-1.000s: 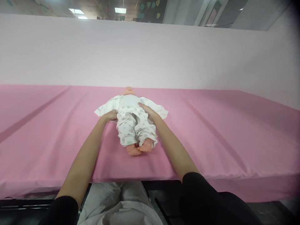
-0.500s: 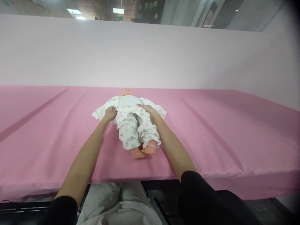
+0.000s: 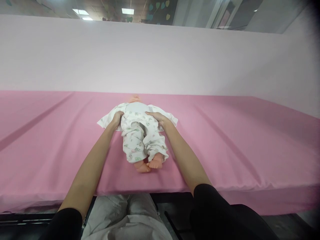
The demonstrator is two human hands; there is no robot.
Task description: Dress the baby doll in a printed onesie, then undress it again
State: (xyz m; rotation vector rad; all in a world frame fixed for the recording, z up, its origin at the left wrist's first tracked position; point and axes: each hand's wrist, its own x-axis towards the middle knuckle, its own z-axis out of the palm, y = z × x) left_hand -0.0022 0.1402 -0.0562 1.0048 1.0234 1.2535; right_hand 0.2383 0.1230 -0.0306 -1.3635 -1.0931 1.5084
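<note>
A baby doll (image 3: 137, 107) lies on its back on the pink sheet, head at the far side and feet toward me. It wears a white top, spread wide at both sleeves, and white printed pants (image 3: 135, 140). The bare feet (image 3: 155, 161) stick out of the leg cuffs. My left hand (image 3: 117, 119) is closed around the doll's left-of-view side at the pants' waist, thumb on top. On the opposite side my right hand (image 3: 158, 118) clasps the waist, its thumb lying over the front of the pants. The other fingers of both hands are mostly hidden.
The pink sheet (image 3: 225, 143) covers a wide padded table whose near edge is just before my lap. A white wall panel (image 3: 160, 56) rises behind it, with glass above. Dark frame parts show below the table edge.
The doll's legs and feet have shifted left and slightly nearer to me. My left hand has changed from pinching the waistband's edge to lying around the waist. My right hand stays nearly in place.
</note>
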